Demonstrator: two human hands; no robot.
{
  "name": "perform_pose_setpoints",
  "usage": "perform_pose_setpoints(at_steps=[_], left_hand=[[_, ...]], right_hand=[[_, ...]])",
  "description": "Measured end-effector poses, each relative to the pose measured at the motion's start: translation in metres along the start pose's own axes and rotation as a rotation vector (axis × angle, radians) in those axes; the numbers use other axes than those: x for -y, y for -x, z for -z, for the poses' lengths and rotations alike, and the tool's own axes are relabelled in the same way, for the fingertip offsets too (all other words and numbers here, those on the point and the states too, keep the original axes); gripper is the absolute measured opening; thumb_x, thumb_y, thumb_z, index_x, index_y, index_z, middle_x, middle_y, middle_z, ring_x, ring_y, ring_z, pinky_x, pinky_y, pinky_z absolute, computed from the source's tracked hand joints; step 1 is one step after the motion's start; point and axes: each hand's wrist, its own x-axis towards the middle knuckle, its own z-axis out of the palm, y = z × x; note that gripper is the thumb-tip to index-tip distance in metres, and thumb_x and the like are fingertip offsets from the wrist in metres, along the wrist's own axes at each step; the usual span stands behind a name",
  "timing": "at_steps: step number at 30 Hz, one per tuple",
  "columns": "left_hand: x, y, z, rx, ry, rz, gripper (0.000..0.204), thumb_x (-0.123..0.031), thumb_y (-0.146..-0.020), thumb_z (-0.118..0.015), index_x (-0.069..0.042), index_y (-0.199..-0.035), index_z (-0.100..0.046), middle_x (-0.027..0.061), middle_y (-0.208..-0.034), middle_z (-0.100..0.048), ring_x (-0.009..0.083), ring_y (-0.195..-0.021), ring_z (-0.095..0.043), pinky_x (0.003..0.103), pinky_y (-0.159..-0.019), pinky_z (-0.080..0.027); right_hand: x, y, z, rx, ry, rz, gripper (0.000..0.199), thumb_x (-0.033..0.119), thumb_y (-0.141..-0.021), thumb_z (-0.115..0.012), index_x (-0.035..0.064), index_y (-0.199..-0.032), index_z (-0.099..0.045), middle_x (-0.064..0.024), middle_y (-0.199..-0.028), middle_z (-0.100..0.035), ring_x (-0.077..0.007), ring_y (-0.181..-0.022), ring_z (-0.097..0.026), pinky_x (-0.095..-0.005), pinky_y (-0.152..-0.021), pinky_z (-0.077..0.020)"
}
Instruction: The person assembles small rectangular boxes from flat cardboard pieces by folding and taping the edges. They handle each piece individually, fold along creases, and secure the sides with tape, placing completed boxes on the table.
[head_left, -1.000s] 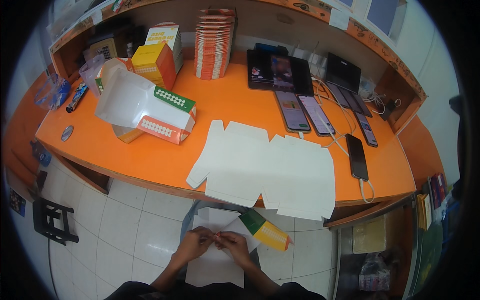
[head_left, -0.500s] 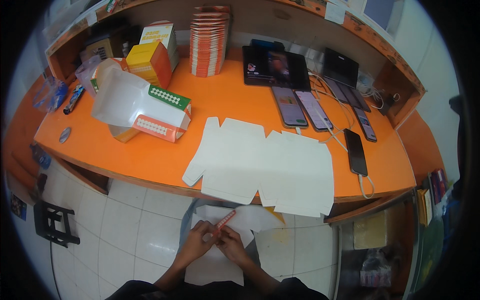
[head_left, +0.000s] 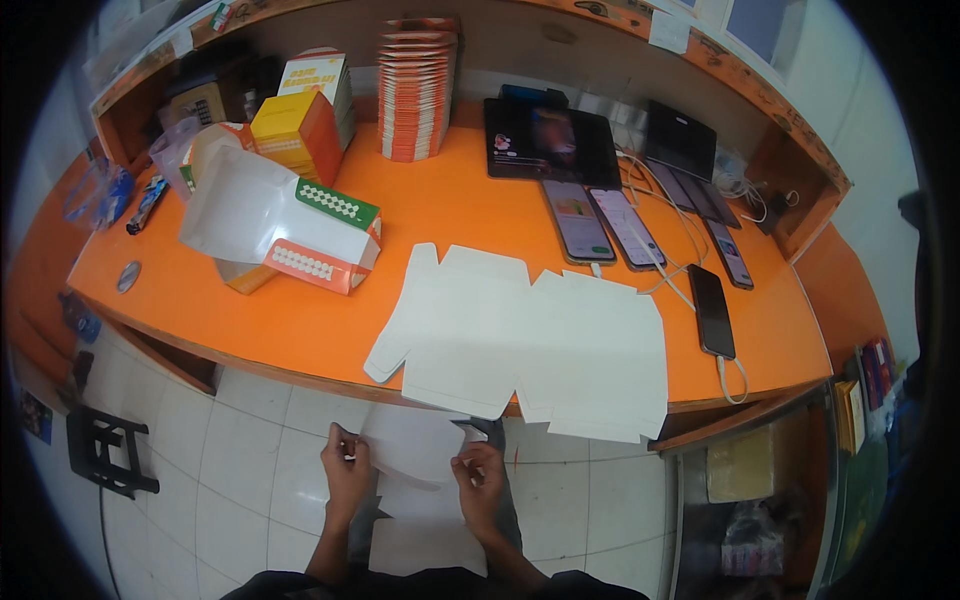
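A white cardboard box blank (head_left: 415, 447) lies over my lap below the table's front edge, its pale inner side facing up and its panels partly bent. My left hand (head_left: 346, 460) is closed in a pinch at the left edge of its upper panel. At the right edge, the fingers of my right hand (head_left: 481, 478) pinch by a small flap. The lower part of the blank rests flat against my legs between my forearms. On the table just beyond my hands, a second flat white blank (head_left: 530, 340) slightly overhangs the front edge.
Part-folded open cartons (head_left: 320, 235) sit on the left of the orange table (head_left: 290, 325), near yellow-orange boxes (head_left: 295, 135). A tall carton stack (head_left: 413, 95) stands behind. Several phones (head_left: 712, 312), a tablet (head_left: 552, 140) and white cables occupy the right. A black stool (head_left: 112, 450) stands on the floor.
My hands have moved apart, the left outward to the left and the right slightly right. The orange-red flap they were pinching together no longer shows, and the blank's upper panel is now spread between them.
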Motion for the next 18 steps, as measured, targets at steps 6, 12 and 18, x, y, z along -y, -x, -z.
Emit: perform_pose_setpoints(at_steps=[6,12,18], left_hand=[[0.007,0.004,0.003,0.030,0.070,0.087,0.013,0.002,-0.081,-0.053,-0.002,-0.077,-0.041,0.0035,-0.060,-0.042,0.0083,-0.059,-0.042,0.024,-0.055,-0.041],[-0.018,0.015,-0.015,0.155,-0.118,-0.145,0.037,-0.008,-0.074,-0.070,-0.002,-0.106,-0.052,0.0168,-0.100,-0.047,0.0397,-0.128,-0.032,0.052,-0.111,-0.017],[-0.053,0.025,-0.016,0.440,-0.279,-0.348,0.054,-0.024,-0.062,-0.082,-0.010,-0.108,-0.058,0.0197,-0.124,-0.040,0.0465,-0.132,-0.018,0.064,-0.109,-0.009]], right_hand=[[-0.008,-0.003,0.018,0.316,0.003,-0.509,0.054,0.010,-0.085,-0.068,0.0051,-0.127,-0.034,-0.0107,-0.110,-0.054,-0.0147,-0.085,-0.058,-0.0264,-0.066,-0.0500],[-0.012,-0.003,0.019,0.353,-0.230,-0.608,0.048,0.015,-0.094,-0.055,0.0048,-0.134,-0.030,-0.0127,-0.118,-0.052,-0.0222,-0.091,-0.061,-0.0329,-0.069,-0.0545],[-0.023,-0.006,0.017,0.297,-0.276,-0.541,0.045,0.010,-0.095,-0.051,0.0051,-0.135,-0.033,-0.0136,-0.120,-0.052,-0.0241,-0.101,-0.059,-0.0356,-0.076,-0.0559]])
